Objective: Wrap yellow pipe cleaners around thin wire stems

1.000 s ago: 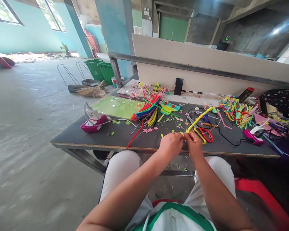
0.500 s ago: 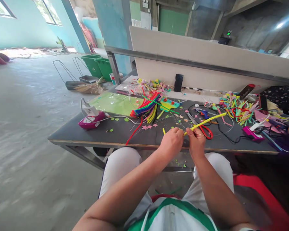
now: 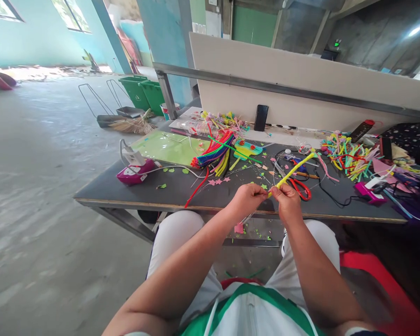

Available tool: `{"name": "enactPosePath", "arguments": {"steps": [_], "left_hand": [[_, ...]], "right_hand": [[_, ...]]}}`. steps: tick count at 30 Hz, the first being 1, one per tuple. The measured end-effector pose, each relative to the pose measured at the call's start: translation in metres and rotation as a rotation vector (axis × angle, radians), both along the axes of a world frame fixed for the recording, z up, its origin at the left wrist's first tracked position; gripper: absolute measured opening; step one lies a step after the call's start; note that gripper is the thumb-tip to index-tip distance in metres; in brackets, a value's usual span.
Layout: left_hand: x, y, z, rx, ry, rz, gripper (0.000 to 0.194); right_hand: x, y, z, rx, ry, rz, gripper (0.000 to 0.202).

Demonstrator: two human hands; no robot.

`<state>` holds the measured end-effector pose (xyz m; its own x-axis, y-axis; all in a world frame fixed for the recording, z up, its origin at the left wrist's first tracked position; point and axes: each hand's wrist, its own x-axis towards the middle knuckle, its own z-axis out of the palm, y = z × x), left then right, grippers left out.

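Note:
Both my hands work at the near edge of the table on a yellow pipe cleaner stem (image 3: pixel 296 169), which slants up and away to the right. My right hand (image 3: pixel 287 201) pinches it near its lower end between thumb and fingers. My left hand (image 3: pixel 249 201) is closed, thumb against fingertips, right at that lower end. Thin pale strands come out below the left hand, beside a small pink piece (image 3: pixel 239 228). Red-handled scissors (image 3: pixel 303 190) lie just beyond my right hand.
Left of my hands lies a bundle of coloured pipe cleaners (image 3: pixel 213 151) and a purple power socket (image 3: pixel 136 171). A phone (image 3: pixel 261 117) leans on the board. A pile of short pipe cleaners (image 3: pixel 350 156) and another purple socket (image 3: pixel 370 193) are at the right.
The stem's far end has swung up and left, so it slants more steeply. The yellow tail left of my left hand no longer shows. A pink piece and thin strands now show below that hand.

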<state>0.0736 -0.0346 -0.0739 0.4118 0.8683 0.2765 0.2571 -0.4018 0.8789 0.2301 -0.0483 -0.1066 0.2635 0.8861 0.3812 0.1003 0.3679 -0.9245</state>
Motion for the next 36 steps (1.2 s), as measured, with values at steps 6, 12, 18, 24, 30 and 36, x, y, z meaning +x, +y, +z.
{"name": "enactPosePath", "arguments": {"steps": [6,12,18,24,30,36], "left_hand": [[0.001,-0.008,-0.005,-0.645,-0.442,-0.302,0.03],[0.011,-0.02,-0.009,-0.876,-0.613,-0.461,0.033],[0.018,-0.026,-0.016,-0.95,-0.726,-0.524,0.029],[0.024,-0.036,-0.015,-0.9,-0.743,-0.484,0.03],[0.019,-0.027,-0.008,-0.456,-0.515,-0.086,0.026],[0.014,-0.017,-0.013,0.16,-0.007,0.269,0.019]], "right_hand": [[0.003,-0.001,0.01,0.041,0.272,0.388,0.02],[0.003,-0.005,0.013,0.012,0.356,0.606,0.032],[0.004,-0.005,0.01,0.001,0.398,0.695,0.035],[0.008,-0.005,0.009,-0.054,0.405,0.754,0.035],[-0.003,0.003,0.002,-0.072,0.348,0.399,0.033],[-0.011,-0.004,0.002,0.015,-0.107,-0.102,0.021]]}}
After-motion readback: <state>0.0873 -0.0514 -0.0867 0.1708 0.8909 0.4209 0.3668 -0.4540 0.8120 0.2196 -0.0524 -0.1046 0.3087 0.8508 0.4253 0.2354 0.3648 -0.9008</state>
